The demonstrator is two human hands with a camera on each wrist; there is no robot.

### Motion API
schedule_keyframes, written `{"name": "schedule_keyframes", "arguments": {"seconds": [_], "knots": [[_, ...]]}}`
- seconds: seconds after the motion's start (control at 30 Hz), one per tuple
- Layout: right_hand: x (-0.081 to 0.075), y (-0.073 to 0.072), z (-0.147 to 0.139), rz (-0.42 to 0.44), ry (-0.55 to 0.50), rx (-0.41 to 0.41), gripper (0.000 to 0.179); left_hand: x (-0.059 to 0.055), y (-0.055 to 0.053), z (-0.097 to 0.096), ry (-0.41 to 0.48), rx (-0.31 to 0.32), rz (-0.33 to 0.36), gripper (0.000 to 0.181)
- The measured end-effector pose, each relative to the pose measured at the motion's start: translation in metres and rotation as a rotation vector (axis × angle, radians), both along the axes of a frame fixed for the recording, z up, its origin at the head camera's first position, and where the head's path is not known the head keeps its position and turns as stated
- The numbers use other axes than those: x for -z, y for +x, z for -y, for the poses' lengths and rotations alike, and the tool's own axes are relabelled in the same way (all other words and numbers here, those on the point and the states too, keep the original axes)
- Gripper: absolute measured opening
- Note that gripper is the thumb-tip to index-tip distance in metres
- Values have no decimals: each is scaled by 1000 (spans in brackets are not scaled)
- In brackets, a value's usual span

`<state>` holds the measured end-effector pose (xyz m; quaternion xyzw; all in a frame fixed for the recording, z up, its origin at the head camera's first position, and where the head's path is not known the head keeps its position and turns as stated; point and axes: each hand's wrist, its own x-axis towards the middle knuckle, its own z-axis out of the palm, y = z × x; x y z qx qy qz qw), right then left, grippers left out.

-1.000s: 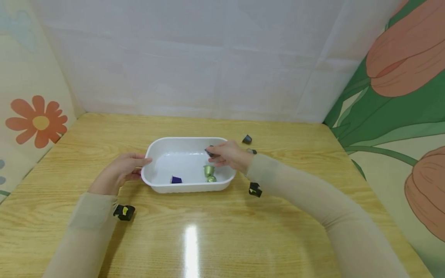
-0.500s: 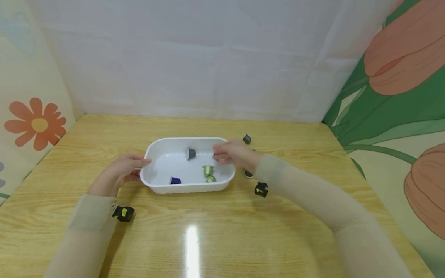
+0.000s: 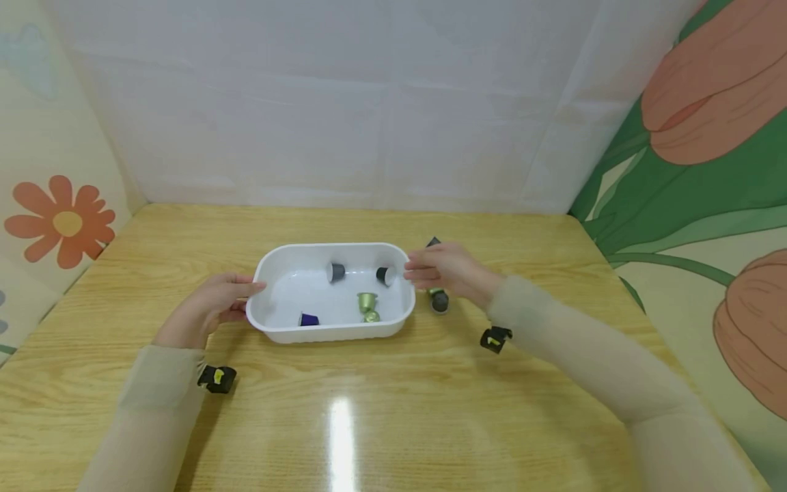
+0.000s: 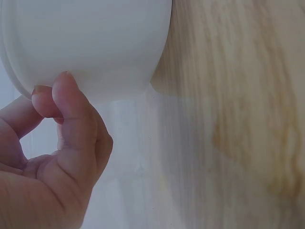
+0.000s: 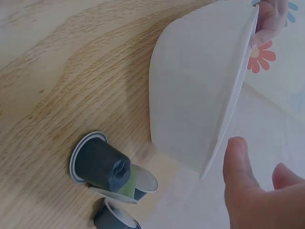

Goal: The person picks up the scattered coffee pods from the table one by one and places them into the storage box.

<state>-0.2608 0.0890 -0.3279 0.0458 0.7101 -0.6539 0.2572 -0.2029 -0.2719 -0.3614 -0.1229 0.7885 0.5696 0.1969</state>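
At its left end, the white tray (image 3: 330,333) has its rim pinched between the thumb and fingers of my left hand (image 3: 212,304). In the left wrist view the fingertips (image 4: 66,88) press on the tray's outer wall. My right hand (image 3: 451,270) is beside the tray's right end with fingers extended, holding nothing. Inside the tray lie coffee capsules: a dark grey one (image 3: 336,272), a black one (image 3: 384,275), two green ones (image 3: 367,302) and a purple one (image 3: 309,320). Below the right hand, a dark capsule (image 5: 100,162) leans by a green capsule (image 5: 128,185) on the table.
Another dark capsule (image 3: 434,241) shows just behind the right hand, partly covered by it. The wooden table (image 3: 277,424) runs back to a white sheet (image 3: 344,137). Flower-patterned panels (image 3: 695,205) stand on both sides.
The right hand has let go of a dark capsule in the tray and moved right, out past the rim. Two dark capsules now lie toward the tray's back. The left hand stays put.
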Motion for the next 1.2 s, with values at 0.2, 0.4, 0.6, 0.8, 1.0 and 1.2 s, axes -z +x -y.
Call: {"name": "schedule_keyframes", "arguments": {"seconds": [0.2,0.4,0.6,0.8,1.0,1.2], "knots": [[-1,5,-13,-40,24,25,34,0,0,-1,0,-3,-2,46],[2,11,-27,-108,58,11,36,0,1,-1,12,-8,7,48],[10,16,-42,-154,67,22,38,-1,1,-1,24,-13,12,48],[16,19,-50,-165,81,51,41,-2,0,0,16,-11,14,49],[26,25,-53,-215,123,87,43,-1,0,0,16,-10,11,48],[38,27,-55,-251,188,117,45,1,0,0,17,-6,9,49]]}}
